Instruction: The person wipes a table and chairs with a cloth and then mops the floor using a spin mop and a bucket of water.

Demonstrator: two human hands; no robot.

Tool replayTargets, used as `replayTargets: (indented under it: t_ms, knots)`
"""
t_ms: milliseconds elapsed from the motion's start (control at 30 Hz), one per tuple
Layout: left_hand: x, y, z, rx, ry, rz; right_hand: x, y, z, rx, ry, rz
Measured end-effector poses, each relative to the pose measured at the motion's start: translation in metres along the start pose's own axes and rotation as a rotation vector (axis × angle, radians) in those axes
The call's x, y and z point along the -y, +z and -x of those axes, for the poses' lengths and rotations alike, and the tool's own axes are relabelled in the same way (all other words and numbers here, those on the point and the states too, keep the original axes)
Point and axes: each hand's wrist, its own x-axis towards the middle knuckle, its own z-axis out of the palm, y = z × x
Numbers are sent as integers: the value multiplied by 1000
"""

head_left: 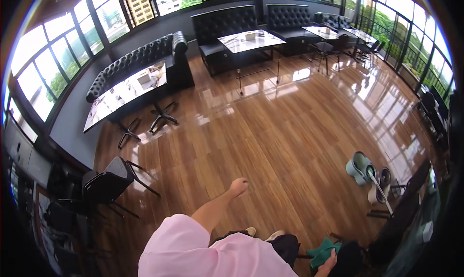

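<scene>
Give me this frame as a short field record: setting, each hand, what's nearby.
setting: room with glossy wooden floor, window walls, black tufted sofas, glass-topped tables
left hand: raised over the floor, loosely closed, holds nothing visible
right hand: at lower edge, grip on a green cloth
sleeve: pink, left arm
near right: mop bucket with mop handle on floor
near left: black chair

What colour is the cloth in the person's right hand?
Teal green. The cloth sits bunched above the right hand; the head view shows it at the lower edge.
</scene>
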Motion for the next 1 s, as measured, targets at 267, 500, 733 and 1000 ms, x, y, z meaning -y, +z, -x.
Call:
replayTargets:
  t_ms: [267,500,733,1000]
  knots:
    - [-158,129,-135,16,195,-168,17,36,-264,-86,402,-123]
    - [-95,177,-90,89,-777,-205,222,183,-535,245,213,-64]
    - [-175,286,-144,321,-449,-656,391,346,-672,296,-26,-14]
    - [-358,332,-483,468,156,-1009,439,398,-858,2,1,-131]
